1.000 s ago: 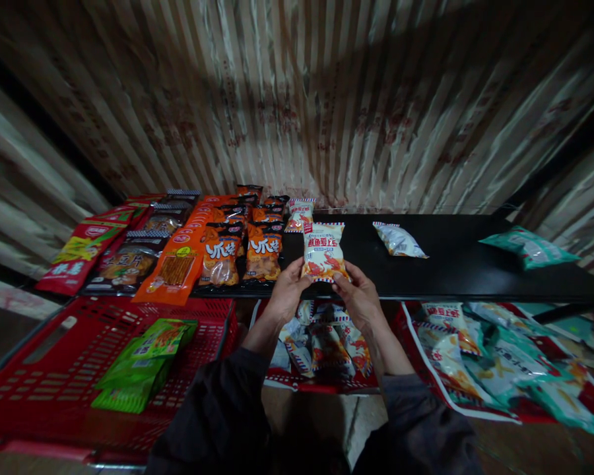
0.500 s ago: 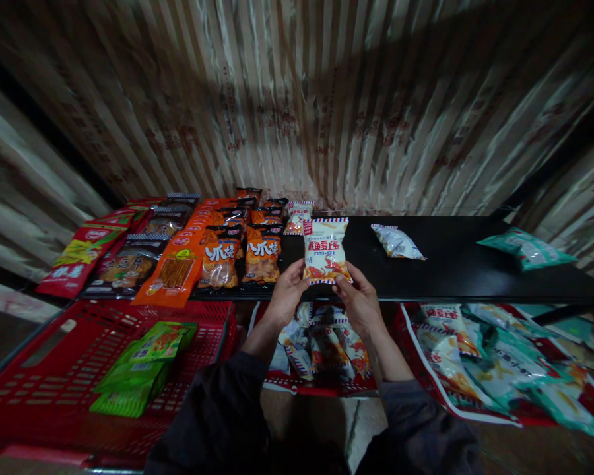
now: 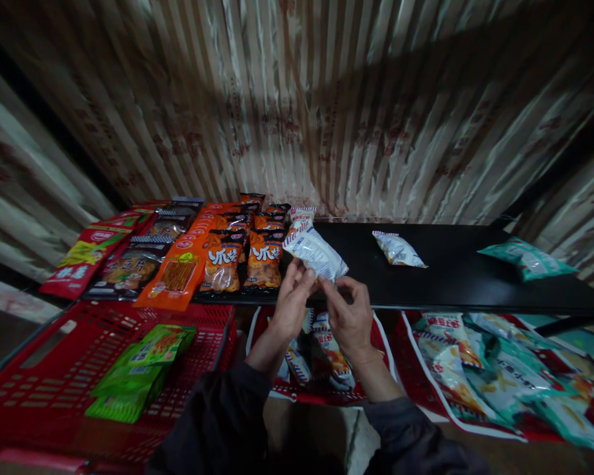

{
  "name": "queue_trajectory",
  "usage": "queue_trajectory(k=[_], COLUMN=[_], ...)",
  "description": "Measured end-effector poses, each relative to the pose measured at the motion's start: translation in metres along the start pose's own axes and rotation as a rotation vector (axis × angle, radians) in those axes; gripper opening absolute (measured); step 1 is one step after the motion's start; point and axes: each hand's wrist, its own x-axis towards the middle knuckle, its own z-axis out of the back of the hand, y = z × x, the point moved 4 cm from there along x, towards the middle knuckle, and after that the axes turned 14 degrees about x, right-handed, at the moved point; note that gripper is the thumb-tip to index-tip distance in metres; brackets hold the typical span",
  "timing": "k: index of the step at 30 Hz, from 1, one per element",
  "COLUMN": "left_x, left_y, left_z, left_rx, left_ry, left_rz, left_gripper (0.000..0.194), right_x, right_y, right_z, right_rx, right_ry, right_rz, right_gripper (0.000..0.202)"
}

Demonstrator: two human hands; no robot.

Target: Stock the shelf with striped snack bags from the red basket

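Note:
Between my two hands is a white snack bag (image 3: 317,253) with striped edges, tilted, its printed back face toward me. My left hand (image 3: 293,297) grips its lower left part, fingers closed. My right hand (image 3: 350,313) pinches its lower edge. Just behind it, another white snack bag (image 3: 301,218) stands on the black shelf (image 3: 455,277), partly covered by the held one. To the left are orange-and-black snack bags (image 3: 264,257) in rows. Farther right on the shelf lies a single white snack bag (image 3: 398,249).
Left on the shelf are an orange packet (image 3: 171,274), dark packets (image 3: 129,267) and red bags (image 3: 82,254); a teal bag (image 3: 527,257) lies at right. Below stand a red basket (image 3: 198,376) with green packets (image 3: 141,369), a middle basket (image 3: 391,359) and a right basket (image 3: 410,330), both holding snack bags.
The held snack bag has turned from its upright front face to its back and now tilts. Both hands have shifted their grip at its lower edge.

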Motion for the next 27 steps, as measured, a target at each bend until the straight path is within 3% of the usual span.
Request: queue_trajectory(k=[6, 9, 11, 13, 16, 20, 27], left_x=[0.009, 0.011, 0.011, 0.011, 0.009, 0.009, 0.012], left_y=[0.007, 0.010, 0.013, 0.015, 0.019, 0.022, 0.023], left_z=[0.015, 0.018, 0.019, 0.019, 0.017, 0.016, 0.019], left_rx=[0.002, -0.028, -0.025, 0.004, 0.051, 0.108, 0.075], left_ry=[-0.116, -0.129, -0.111, -0.087, -0.055, -0.036, -0.066], left_rz=[0.045, 0.061, 0.069, 0.076, 0.090, 0.080, 0.052], left_gripper=[0.046, 0.042, 0.044, 0.044, 0.041, 0.039, 0.047], right_x=[-0.009, -0.004, 0.001, 0.005, 0.006, 0.000, -0.005], right_y=[0.020, 0.019, 0.012, 0.002, -0.012, -0.017, -0.019], right_z=[-0.018, -0.009, 0.000, 0.005, 0.002, -0.009, -0.014], right_rx=[0.155, 0.204, 0.152, 0.105, 0.140, 0.200, 0.213], right_ry=[0.204, 0.055, -0.085, -0.130, -0.044, 0.080, 0.084], right_rz=[0.099, 0.091, 0.023, -0.071, -0.199, -0.234, -0.264], right_gripper=[0.055, 0.052, 0.046, 0.042, 0.043, 0.045, 0.046])
